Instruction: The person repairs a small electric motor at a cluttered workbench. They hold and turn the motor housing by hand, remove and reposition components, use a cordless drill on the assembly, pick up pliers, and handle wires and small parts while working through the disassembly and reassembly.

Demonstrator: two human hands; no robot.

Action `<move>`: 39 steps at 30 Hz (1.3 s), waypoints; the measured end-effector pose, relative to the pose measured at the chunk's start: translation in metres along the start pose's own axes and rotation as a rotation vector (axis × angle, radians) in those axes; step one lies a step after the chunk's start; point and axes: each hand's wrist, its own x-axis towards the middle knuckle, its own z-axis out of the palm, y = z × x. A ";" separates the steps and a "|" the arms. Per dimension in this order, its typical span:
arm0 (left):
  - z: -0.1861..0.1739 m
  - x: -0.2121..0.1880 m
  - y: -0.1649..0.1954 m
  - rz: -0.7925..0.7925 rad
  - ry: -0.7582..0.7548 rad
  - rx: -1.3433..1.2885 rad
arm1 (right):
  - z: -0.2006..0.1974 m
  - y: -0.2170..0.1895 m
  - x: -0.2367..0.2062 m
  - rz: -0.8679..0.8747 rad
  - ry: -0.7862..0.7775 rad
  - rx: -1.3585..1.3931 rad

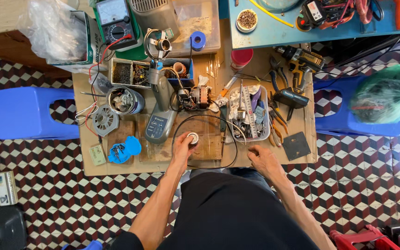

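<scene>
My left hand (183,147) grips a small round white part (193,137) on the low wooden table (302,115), at the end of a black cable loop (230,155). My right hand (261,159) rests near the table's front edge with fingers loosely curled, pinching the cable's near end or nothing; I cannot tell which. Just beyond the hands sit a small electric motor (195,98) and a grey appliance body (159,118). A clear tray of tools (248,113) stands right of the cable.
Pliers (276,121), a cordless drill (299,62), a black square plate (296,146), a metal tin (125,100), a grey fan wheel (105,120), a blue plug (125,149) and a multimeter (115,21) crowd the table. Blue stools (26,112) flank it; the right stool (348,122) holds a green bag (387,95).
</scene>
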 end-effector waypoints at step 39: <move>0.409 -0.030 0.107 0.816 -0.651 1.264 | -0.054 0.029 0.036 -0.116 0.062 1.864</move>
